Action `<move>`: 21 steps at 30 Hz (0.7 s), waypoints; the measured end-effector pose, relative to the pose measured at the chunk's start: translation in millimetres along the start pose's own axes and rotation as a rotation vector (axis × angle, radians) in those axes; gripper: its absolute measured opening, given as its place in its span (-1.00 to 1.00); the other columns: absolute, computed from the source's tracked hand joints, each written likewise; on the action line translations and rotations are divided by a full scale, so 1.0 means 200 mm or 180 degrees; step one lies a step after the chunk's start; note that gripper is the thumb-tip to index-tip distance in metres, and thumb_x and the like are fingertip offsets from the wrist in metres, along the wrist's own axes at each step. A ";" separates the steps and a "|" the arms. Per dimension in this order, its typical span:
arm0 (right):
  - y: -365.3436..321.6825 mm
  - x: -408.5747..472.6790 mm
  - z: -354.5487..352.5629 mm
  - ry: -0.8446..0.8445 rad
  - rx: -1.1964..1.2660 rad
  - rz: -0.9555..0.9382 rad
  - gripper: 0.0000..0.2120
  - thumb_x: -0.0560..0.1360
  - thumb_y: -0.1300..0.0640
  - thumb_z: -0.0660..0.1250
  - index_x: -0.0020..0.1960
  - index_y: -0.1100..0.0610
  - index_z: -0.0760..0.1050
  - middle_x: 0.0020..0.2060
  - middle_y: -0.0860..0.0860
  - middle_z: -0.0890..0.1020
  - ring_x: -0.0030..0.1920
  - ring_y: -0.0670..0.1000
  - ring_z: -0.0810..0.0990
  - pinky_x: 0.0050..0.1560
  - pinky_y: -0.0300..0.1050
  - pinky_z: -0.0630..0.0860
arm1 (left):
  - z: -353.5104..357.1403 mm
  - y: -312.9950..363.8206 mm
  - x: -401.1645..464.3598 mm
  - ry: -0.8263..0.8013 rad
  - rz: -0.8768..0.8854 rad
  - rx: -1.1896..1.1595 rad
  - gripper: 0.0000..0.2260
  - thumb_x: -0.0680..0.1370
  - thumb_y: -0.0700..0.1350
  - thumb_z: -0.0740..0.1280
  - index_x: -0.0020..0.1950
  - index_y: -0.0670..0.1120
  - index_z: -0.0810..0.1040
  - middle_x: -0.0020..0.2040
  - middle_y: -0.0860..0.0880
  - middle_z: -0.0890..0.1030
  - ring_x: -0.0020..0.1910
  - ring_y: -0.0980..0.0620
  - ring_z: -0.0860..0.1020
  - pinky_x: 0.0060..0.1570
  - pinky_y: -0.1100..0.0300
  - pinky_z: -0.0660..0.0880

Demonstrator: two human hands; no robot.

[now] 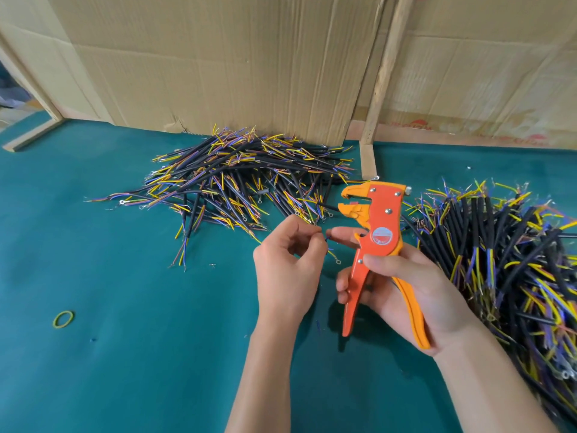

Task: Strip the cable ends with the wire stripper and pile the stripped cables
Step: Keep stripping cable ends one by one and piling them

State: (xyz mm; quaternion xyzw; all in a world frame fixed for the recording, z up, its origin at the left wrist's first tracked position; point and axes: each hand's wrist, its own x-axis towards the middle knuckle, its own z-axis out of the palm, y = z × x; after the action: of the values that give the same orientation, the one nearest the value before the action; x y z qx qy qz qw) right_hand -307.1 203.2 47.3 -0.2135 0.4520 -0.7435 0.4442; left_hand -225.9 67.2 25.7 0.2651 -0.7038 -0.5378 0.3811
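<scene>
My right hand [402,285] grips the handles of an orange wire stripper [374,242], held upright with its jaws pointing left. My left hand [287,260] pinches a thin blue wire [326,239] at its fingertips, close to my right index finger; a short wire end with a ring terminal [335,257] hangs below it. A pile of black cables with yellow, blue and brown cores [243,176] lies behind my hands near the cardboard. A larger heap of similar cables [505,260] lies at the right.
Green cloth covers the table [125,354]. Cardboard sheets [234,57] stand along the back, with a wooden post [379,89] between them. A yellow-green rubber band [63,319] lies at the left. Small wire scraps [318,326] dot the cloth.
</scene>
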 end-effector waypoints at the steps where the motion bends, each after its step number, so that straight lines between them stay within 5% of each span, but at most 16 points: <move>1: 0.00 0.00 0.00 0.0028 -0.0039 0.0045 -0.55 0.39 0.22 0.39 0.28 0.26 0.61 -0.16 0.31 0.54 -0.21 0.23 0.60 -0.18 0.09 0.59 | 0.00 0.00 0.00 0.0013 0.0021 0.0012 -0.92 0.43 -0.15 0.35 -0.26 -0.04 0.57 -0.34 -0.01 0.65 -0.34 -0.07 0.57 -0.26 -0.01 0.59; 10: -0.02 0.00 -0.03 0.0318 0.0145 -0.0126 -0.56 0.41 0.20 0.37 0.28 0.27 0.60 -0.15 0.31 0.57 -0.20 0.19 0.60 -0.13 0.05 0.59 | 0.01 -0.01 0.00 -0.0013 0.0022 -0.0325 -0.86 0.54 -0.32 0.43 -0.09 -0.10 0.71 -0.31 0.02 0.69 -0.33 0.09 0.68 -0.41 0.28 0.52; 15: -0.03 -0.03 -0.05 0.0424 0.0162 0.0006 -0.51 0.38 0.19 0.40 0.29 0.31 0.58 0.19 0.32 0.63 -0.17 0.21 0.65 -0.11 0.12 0.65 | 0.00 -0.01 0.02 0.0184 0.0044 -0.0341 -0.82 0.53 -0.32 0.45 -0.09 -0.05 0.74 -0.32 0.03 0.70 -0.30 0.05 0.69 -0.20 0.10 0.66; 21: 0.00 -0.05 -0.04 0.0234 0.0016 0.0480 -0.46 0.36 0.27 0.40 0.34 0.32 0.50 0.11 0.33 0.66 -0.14 0.24 0.64 -0.10 0.09 0.65 | -0.01 0.01 0.01 0.0486 0.0100 -0.0274 -0.83 0.53 -0.28 0.45 -0.12 -0.02 0.74 -0.32 0.07 0.68 -0.31 0.03 0.67 -0.21 -0.02 0.64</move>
State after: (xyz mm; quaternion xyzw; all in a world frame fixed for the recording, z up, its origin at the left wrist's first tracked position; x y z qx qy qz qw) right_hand -307.2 216.1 44.0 -0.1504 0.4809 -0.7163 0.4827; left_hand -225.5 65.4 27.3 0.2776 -0.6530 -0.5396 0.4531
